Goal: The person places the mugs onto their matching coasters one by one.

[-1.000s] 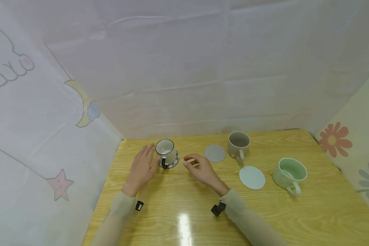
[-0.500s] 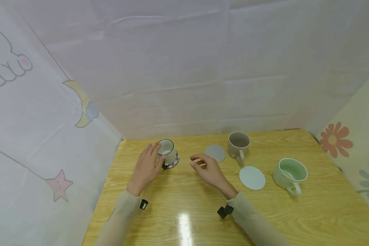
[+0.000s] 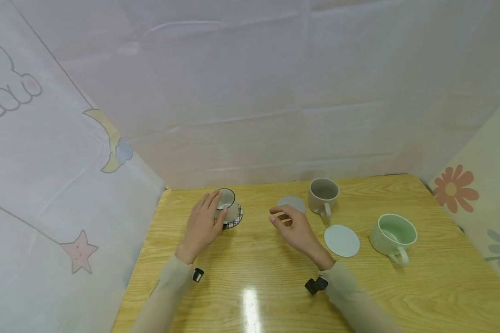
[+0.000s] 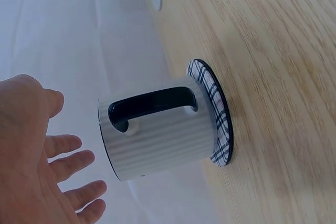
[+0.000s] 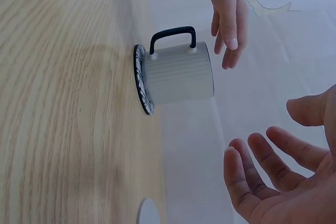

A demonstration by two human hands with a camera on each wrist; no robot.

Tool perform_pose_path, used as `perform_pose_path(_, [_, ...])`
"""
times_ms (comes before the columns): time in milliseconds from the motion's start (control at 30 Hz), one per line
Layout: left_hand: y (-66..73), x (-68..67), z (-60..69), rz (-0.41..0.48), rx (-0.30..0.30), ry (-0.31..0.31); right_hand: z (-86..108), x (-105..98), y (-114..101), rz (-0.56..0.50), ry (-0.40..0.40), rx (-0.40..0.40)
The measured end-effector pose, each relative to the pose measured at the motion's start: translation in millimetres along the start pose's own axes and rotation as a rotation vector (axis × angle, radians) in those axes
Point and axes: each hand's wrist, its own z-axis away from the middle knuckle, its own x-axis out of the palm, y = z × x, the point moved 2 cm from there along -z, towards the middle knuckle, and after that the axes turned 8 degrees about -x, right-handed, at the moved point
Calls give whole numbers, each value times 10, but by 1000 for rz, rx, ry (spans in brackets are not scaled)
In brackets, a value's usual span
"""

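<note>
On the desk [image 3: 233,270], near its far left corner, a white mug [image 4: 163,137] stands on a checked coaster [image 4: 223,121] (presumably guarding the desk), the left hand [image 3: 201,223] loosely spread near it, the right hand [image 3: 296,228] slackly bent farther off, both empty.

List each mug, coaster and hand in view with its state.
White mug: upright on the checked coaster
Checked coaster: flat, under the white mug
Brown mug: upright on the table, off any coaster
Grey coaster: bare
Pale coaster: bare
Green mug: upright on the table, off any coaster
Left hand: near the white mug, holding nothing
Right hand: fingers loosely bent, holding nothing
</note>
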Motion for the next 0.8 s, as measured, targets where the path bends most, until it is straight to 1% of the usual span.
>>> perform_pose_path(100, [27, 5, -10, -12, 11, 6, -4, -34, -1, 10, 2, -10])
perform_pose_path(267, [82, 13, -28, -20, 30, 4, -1, -112, -16, 12, 20, 4])
perform_pose_path(500, [125, 33, -48, -28, 13, -28, 22, -256, 6, 36, 39, 30])
perform_pose_path(667, [189, 58, -54, -30, 42, -6, 60, -349, 40, 53, 52, 34])
perform_pose_path(800, [231, 74, -53, -20, 64, 1, 96, -401, 62, 71, 80, 15])
